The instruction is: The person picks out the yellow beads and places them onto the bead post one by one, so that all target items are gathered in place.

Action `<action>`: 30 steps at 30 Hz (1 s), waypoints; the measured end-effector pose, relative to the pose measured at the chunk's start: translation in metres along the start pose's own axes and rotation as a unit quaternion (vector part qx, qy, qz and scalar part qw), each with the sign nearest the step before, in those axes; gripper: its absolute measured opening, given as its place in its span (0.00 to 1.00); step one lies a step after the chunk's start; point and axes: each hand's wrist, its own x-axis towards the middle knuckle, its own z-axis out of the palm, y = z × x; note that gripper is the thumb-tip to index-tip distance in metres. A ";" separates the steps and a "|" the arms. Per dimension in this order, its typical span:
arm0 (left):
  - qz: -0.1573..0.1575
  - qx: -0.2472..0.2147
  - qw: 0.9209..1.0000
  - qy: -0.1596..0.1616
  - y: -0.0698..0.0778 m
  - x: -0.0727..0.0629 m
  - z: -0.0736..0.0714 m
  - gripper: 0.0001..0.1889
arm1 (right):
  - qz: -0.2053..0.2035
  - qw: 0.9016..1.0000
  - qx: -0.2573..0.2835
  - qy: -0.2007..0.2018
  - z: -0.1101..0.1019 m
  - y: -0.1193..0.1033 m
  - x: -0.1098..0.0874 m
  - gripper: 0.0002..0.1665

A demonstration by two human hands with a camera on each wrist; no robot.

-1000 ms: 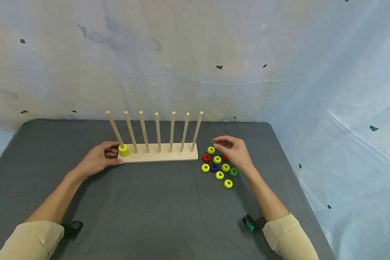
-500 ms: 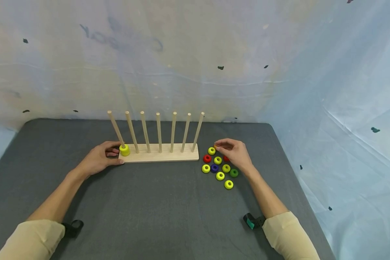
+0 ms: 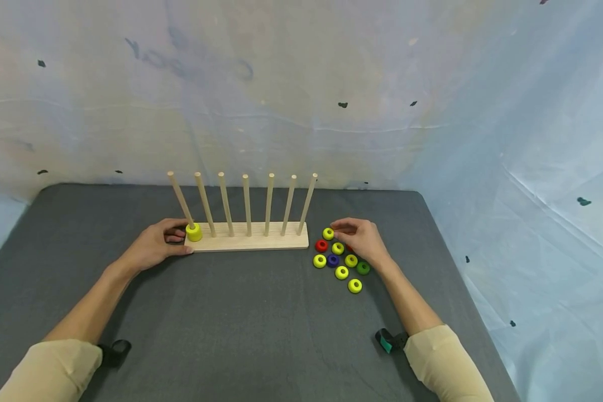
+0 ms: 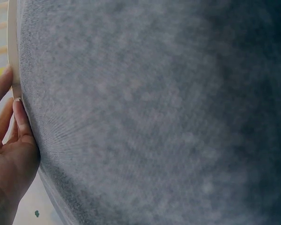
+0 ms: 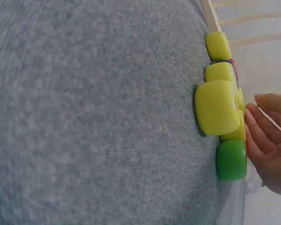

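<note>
A pale wooden peg stand with a row of upright pegs stands on the table. Yellow rings sit at the foot of its leftmost peg. My left hand grips the stand's left end, thumb at the front corner and fingers behind. To the right of the stand lies a loose group of rings. My right hand is over its far side, with curled fingertips beside a yellow ring; I cannot tell whether they pinch a ring. Part of a red ring shows beneath that hand.
Around the right hand lie a red ring, a blue ring, a green ring and several yellow rings, the nearest yellow ring at the front. Behind the dark grey table hangs a pale sheet.
My right hand has drawn slightly toward me, and the bit of orange at its fingertips is now hidden. The left hand keeps its grip; the whole view has shifted slightly.
</note>
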 end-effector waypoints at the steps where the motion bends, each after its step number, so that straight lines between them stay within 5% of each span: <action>1: 0.000 0.001 1.000 0.000 0.000 0.000 0.000 0.42 | 0.001 1.000 -0.003 0.000 0.000 0.000 0.000 0.13; 30: -0.008 -0.003 1.000 0.004 0.000 0.003 0.001 0.43 | -0.011 0.997 -0.072 -0.011 0.015 0.004 0.005 0.19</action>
